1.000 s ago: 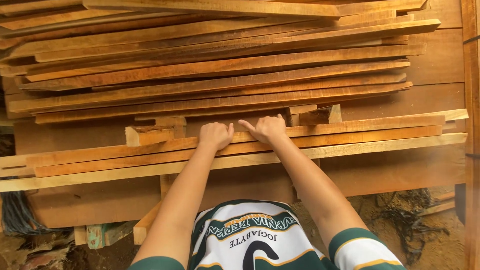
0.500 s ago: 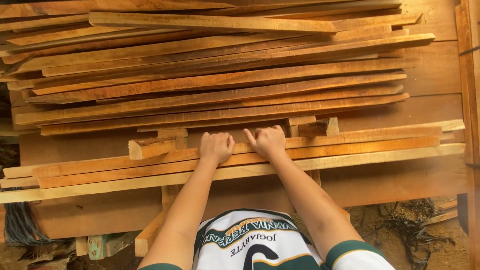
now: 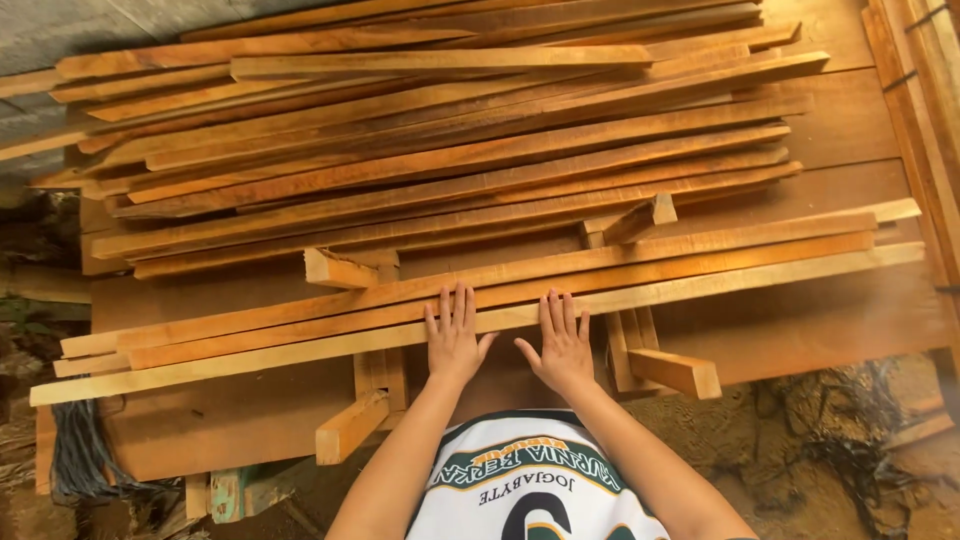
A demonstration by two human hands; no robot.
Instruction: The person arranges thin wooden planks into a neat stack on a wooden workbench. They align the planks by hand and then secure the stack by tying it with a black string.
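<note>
Work surface: broad brown wooden board table [image 3: 840, 330], standing over littered dirt ground [image 3: 800, 440].
Rear stack: loose pile of long reddish-brown sawn timber slats [image 3: 450, 150], lying roughly parallel, ends uneven, well apart from the hands.
Front group: three long pale-orange wooden strips [image 3: 700, 262] lying side by side near the table's front edge, resting on short wooden cross blocks [image 3: 672, 370].
Nearest strip: long pale yellow wooden strip [image 3: 250, 358], lowest of the three, running slightly uphill to the right.
Left hand [image 3: 455, 338]: flat, palm down, fingers spread and extended over the nearest strip; grips nothing.
Right hand [image 3: 562, 345]: flat likewise, fingers spread, fingertips on the same strip, just beside the left hand.
Judgement, technique: both palms sit near mid-length, so even pressure should keep the strip from pivoting; keep the push square to its length.
Judgement, risk: rough sawn edges suggest splinters; flat palms suit better than curled fingertips.
</note>
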